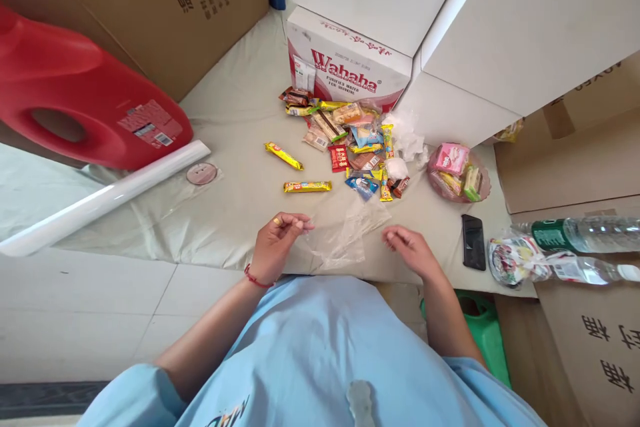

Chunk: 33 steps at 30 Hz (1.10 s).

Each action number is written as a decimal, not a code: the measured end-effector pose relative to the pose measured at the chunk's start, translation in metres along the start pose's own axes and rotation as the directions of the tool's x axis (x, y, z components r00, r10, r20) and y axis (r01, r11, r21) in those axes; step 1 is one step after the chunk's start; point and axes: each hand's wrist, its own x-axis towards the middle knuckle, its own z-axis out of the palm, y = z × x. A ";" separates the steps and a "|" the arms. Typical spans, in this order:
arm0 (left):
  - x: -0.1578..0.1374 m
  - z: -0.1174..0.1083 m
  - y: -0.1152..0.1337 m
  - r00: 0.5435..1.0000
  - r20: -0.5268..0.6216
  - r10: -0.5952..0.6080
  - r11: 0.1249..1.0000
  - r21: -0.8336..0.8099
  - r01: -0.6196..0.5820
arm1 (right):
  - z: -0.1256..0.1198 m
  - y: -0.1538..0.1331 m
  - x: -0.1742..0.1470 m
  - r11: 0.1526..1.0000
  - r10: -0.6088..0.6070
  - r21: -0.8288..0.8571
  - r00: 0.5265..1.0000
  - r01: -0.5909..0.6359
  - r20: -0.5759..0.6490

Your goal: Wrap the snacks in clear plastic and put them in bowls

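Observation:
A thin clear plastic bag (345, 240) lies crumpled on the cloth-covered table in front of me. My left hand (275, 240), with a ring and a red bracelet, pinches the bag's left edge between thumb and fingers. Just past the bag's right end, my right hand (410, 250) has its fingers curled together; whether they grip anything is hard to see. Beyond the bag lie two yellow-wrapped snack bars, one crosswise (307, 187) and one slanted (283, 155). Farther back is a pile of wrapped snacks (350, 137), with a red packet (339, 158) and a blue packet (363, 187).
At right stand a pink bowl (435, 188) of snacks, a phone (473, 242) and plastic bottles (595, 235). White boxes and a Wahaba-printed carton (345, 70) bound the back. To the left are a red jug (100, 93), a white roll (110, 197) and a pink disc (201, 174).

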 end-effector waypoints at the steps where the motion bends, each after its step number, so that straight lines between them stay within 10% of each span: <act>1: -0.006 -0.001 0.000 1.000 0.021 0.005 1.000 0.021 -0.006 | -0.002 0.000 0.007 0.999 0.039 0.039 0.997 -0.036 -0.066; 8: -0.037 -0.004 -0.005 0.973 0.199 -0.114 0.961 0.272 0.057 | 0.057 -0.013 0.070 0.939 -0.116 -0.326 0.993 0.110 0.001; 11: -0.033 -0.019 0.001 0.993 0.069 -0.098 0.906 0.419 0.060 | 0.085 -0.017 0.084 0.890 -0.193 -0.410 0.980 0.198 0.055; 15: -0.011 -0.030 0.008 0.980 -0.169 0.108 0.819 0.573 0.009 | 0.095 -0.023 0.085 0.876 -0.344 -0.328 0.935 0.354 0.090; 21: 0.030 0.015 -0.006 0.974 -0.027 0.225 0.681 0.720 -0.138 | 0.076 -0.039 0.059 0.856 -0.507 -0.044 0.854 0.514 0.118; 28: 0.044 0.040 -0.019 0.998 0.044 0.033 0.794 0.605 -0.053 | 0.050 0.003 0.024 0.948 -0.085 0.285 0.975 0.142 -0.203; 33: 0.051 0.021 -0.019 0.992 -0.101 0.075 0.838 0.546 -0.007 | 0.039 0.040 0.016 0.875 0.289 0.478 0.871 -0.072 -0.397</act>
